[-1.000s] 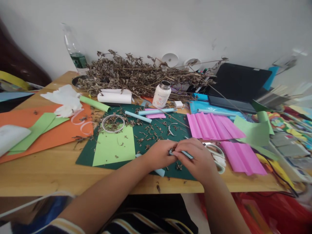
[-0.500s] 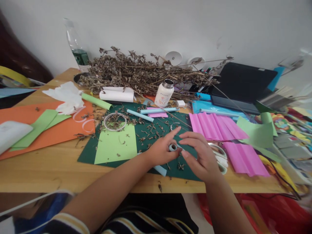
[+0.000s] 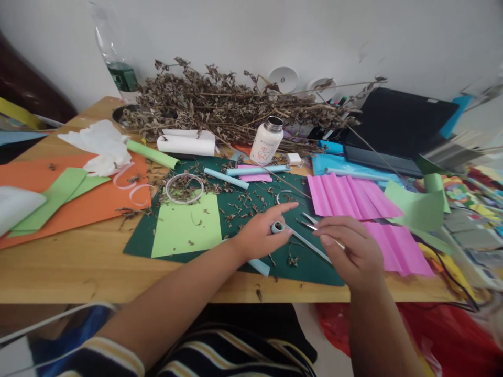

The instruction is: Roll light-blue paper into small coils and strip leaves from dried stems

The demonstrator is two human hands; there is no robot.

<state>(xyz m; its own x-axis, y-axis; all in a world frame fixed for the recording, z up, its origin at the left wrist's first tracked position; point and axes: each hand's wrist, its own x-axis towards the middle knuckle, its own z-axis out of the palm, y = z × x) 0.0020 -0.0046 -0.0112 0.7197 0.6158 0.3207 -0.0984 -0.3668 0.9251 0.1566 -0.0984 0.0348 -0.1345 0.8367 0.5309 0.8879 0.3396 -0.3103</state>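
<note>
I see the left hand (image 3: pixel 260 235) holding a little blue paper roll (image 3: pixel 277 227) while the right hand (image 3: pixel 351 250) holds open scissors (image 3: pixel 312 227).

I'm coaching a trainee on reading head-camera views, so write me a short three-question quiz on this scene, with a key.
1. Multiple choice: what does the right hand hold?
A) a tape roll
B) scissors
C) a paintbrush

2. True or false: the white bottle stands upright with its mouth uncovered.

3. Fill the gap: the left hand holds a rolled ____ tube, its open end showing above the dark green mat. (Give its colour.)

Key: 1. B; 2. True; 3. light blue.
</note>
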